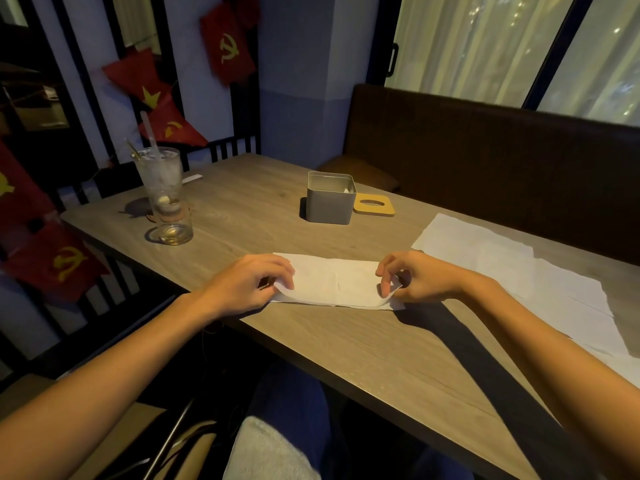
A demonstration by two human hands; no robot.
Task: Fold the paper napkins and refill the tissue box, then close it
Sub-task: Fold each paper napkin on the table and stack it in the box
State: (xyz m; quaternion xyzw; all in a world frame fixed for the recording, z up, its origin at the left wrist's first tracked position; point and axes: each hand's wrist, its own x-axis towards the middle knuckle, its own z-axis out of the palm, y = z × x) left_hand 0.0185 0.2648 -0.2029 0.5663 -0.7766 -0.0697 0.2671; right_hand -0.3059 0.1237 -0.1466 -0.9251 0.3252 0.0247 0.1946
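A white paper napkin (337,284) lies folded into a long strip near the table's front edge. My left hand (254,280) pinches its left end and my right hand (412,277) pinches its right end, lifting the near corner a little. Farther back stands the grey metal tissue box (329,202), open at the top, with a bit of white paper showing inside. Its wooden lid (374,205) with an oval slot lies flat on the table just right of the box. Several unfolded napkins (519,271) are spread at the right.
A tall iced drink glass (162,174) with a straw and a short empty glass (175,225) stand at the back left of the wooden table (381,348). A dark bench seat (485,150) runs behind the table. Red flags hang at the left.
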